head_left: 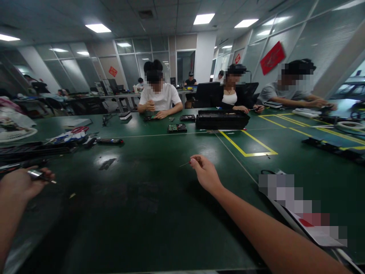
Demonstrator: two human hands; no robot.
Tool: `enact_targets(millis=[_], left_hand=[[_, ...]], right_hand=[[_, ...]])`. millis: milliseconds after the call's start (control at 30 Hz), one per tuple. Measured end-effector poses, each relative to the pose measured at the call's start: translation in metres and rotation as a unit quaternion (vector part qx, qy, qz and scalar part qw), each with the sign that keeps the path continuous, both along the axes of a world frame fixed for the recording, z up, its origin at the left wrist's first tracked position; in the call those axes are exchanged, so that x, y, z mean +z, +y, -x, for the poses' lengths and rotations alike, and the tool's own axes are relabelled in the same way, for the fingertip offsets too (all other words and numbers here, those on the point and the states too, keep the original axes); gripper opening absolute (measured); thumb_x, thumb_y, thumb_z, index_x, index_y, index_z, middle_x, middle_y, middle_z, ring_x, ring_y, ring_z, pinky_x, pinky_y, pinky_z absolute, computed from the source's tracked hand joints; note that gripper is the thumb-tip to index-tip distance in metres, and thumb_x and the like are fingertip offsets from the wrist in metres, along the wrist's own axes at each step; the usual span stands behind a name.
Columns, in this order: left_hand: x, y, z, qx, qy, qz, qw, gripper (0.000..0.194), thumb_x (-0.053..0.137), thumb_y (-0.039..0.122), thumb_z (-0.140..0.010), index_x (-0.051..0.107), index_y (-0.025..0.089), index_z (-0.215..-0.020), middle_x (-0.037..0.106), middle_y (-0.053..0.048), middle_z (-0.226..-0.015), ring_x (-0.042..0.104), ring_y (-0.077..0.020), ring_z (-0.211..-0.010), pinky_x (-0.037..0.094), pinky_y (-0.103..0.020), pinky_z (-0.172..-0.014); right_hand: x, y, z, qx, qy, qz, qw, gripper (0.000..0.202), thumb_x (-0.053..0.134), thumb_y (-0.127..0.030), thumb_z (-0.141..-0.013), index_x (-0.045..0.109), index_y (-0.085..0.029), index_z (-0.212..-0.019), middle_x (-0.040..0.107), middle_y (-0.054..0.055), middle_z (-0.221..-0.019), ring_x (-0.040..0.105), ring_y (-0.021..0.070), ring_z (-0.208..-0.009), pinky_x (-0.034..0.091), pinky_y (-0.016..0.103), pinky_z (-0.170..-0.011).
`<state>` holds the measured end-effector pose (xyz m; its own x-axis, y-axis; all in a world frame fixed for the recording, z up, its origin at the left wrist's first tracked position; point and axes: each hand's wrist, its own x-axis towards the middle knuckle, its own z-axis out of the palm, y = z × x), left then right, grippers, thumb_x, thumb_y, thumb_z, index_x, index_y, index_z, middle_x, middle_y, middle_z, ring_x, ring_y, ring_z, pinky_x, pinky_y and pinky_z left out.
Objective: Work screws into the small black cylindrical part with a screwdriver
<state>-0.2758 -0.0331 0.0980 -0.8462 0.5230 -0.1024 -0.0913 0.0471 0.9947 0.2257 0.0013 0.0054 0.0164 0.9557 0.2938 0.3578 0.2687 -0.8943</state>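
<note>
The left hand (pixel 24 184) holds a shiny thing (pixel 35 174), lower left; the right hand (pixel 207 174) pinches a thin stick (pixel 184 164), middle.

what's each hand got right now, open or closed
Left hand: closed, holding a shiny metal object, too unclear to name.
Right hand: closed, holding a thin rod in its fingers.
</note>
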Motion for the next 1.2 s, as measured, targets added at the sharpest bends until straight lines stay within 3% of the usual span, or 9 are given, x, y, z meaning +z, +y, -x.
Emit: enact_targets(millis=[133,300,433,500,633,767,900,1033,1200], left_hand=[[-0.003,0.027,-0.033,-0.100,-0.017,-0.054,0.993,0.025,0.032,-0.007,-0.076,0.050,0.011,-0.080,0.050,-0.002,-0.065,0.048,-0.0100,-0.061,0.044,-0.021,-0.062],[-0.003,0.052,-0.129,-0.241,-0.017,-0.068,0.968,0.037,0.040,0.000,-0.059,0.052,0.012,-0.093,0.050,-0.002,-0.063,0.048,-0.0139,-0.060,0.040,-0.023,-0.061],[-0.026,0.061,-0.209,-0.342,0.022,-0.050,0.938,0.043,0.046,0.007,-0.058,0.055,0.014,-0.099,0.055,-0.002,-0.066,0.050,-0.0163,-0.061,0.039,-0.025,-0.060],[-0.043,0.059,-0.245,-0.410,0.158,-0.022,0.898,0.035,0.045,0.013,-0.068,0.055,0.016,-0.101,0.056,-0.002,-0.069,0.051,-0.0175,-0.065,0.038,-0.027,-0.061],[-0.070,0.043,-0.294,-0.516,0.347,0.034,0.783,0.033,0.043,0.023,-0.083,0.056,0.021,-0.112,0.062,-0.004,-0.087,0.056,-0.0204,-0.081,0.042,-0.033,-0.073],[-0.082,0.032,-0.303,-0.530,0.438,0.062,0.723,0.052,0.060,0.022,-0.075,0.049,0.024,-0.126,0.060,-0.008,-0.112,0.056,-0.0268,-0.103,0.043,-0.040,-0.087],[-0.085,0.032,-0.293,-0.535,0.424,0.026,0.730,0.044,0.053,0.007,-0.074,0.048,0.019,-0.116,0.059,-0.008,-0.109,0.058,-0.0206,-0.096,0.045,-0.034,-0.084],[-0.084,0.032,-0.287,-0.538,0.407,0.000,0.738,0.023,0.057,0.014,-0.081,0.056,0.020,-0.104,0.063,-0.004,-0.102,0.059,-0.0189,-0.093,0.046,-0.032,-0.081],[-0.087,0.030,-0.285,-0.536,0.389,-0.011,0.749,0.031,0.066,0.018,-0.081,0.063,0.023,-0.112,0.066,-0.003,-0.112,0.060,-0.0201,-0.103,0.047,-0.034,-0.092]], right_hand=[[0.001,-0.002,0.001,0.020,0.000,0.005,1.000,0.026,0.050,-0.041,-0.094,0.065,-0.021,-0.100,0.069,0.004,-0.088,0.065,0.0195,-0.081,0.049,0.034,-0.074],[0.007,-0.005,0.000,0.026,-0.009,0.012,1.000,0.029,0.051,-0.045,-0.094,0.066,-0.020,-0.098,0.068,0.003,-0.082,0.064,0.0182,-0.075,0.048,0.032,-0.070],[0.013,-0.009,-0.001,0.012,-0.015,-0.004,1.000,0.032,0.055,-0.049,-0.092,0.067,-0.019,-0.088,0.066,0.002,-0.075,0.062,0.0179,-0.070,0.045,0.031,-0.066],[0.016,-0.011,-0.001,-0.004,-0.016,-0.015,1.000,0.034,0.058,-0.051,-0.090,0.066,-0.019,-0.082,0.065,0.001,-0.071,0.060,0.0172,-0.065,0.043,0.030,-0.062],[0.019,-0.014,-0.001,-0.028,-0.004,-0.039,0.999,0.035,0.058,-0.051,-0.090,0.062,-0.020,-0.074,0.060,-0.001,-0.064,0.054,0.0154,-0.059,0.040,0.029,-0.057],[0.019,-0.015,-0.001,-0.012,0.069,-0.060,0.996,0.030,0.055,-0.046,-0.092,0.063,-0.020,-0.080,0.063,0.000,-0.068,0.059,0.0159,-0.063,0.045,0.029,-0.061],[0.018,-0.016,0.000,0.057,0.115,-0.063,0.990,0.024,0.059,-0.041,-0.091,0.067,-0.019,-0.093,0.069,0.003,-0.079,0.066,0.0171,-0.072,0.051,0.031,-0.069],[0.016,-0.017,0.000,0.091,0.098,-0.043,0.990,0.024,0.059,-0.041,-0.092,0.068,-0.020,-0.101,0.073,0.005,-0.088,0.069,0.0191,-0.081,0.054,0.035,-0.076],[0.017,-0.018,0.001,0.084,0.057,-0.044,0.994,0.023,0.058,-0.039,-0.092,0.067,-0.020,-0.102,0.075,0.006,-0.089,0.071,0.0202,-0.084,0.054,0.036,-0.078]])
